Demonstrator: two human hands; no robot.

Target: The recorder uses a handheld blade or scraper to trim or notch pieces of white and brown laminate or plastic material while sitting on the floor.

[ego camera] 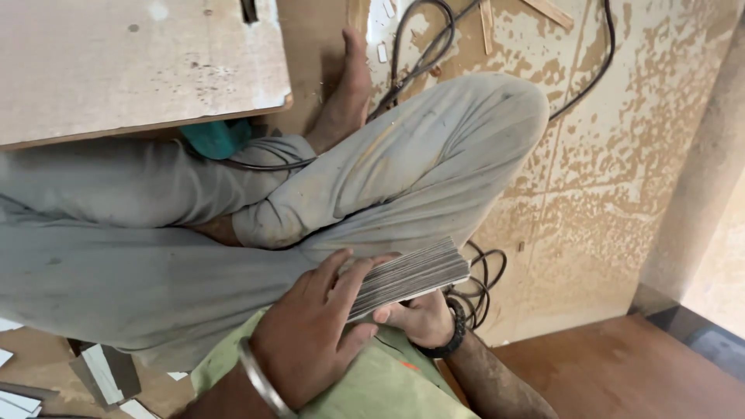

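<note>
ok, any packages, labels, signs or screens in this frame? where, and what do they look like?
None visible: no package, label, sign or screen.
Nearest thing: a stack of thin grey strips, flat and rectangular, held between the left hand on top and the right hand beneath, over the lap.

Under the left hand (310, 341), the near end of the stack of thin strips (407, 275) is covered, so its full length cannot be told. The right hand (423, 318) lies mostly beneath that stack, fingers hidden. Beyond the grip, a teal tool (217, 138) shows only partly below the board (132, 66), itself cut off by the frame's edge.
</note>
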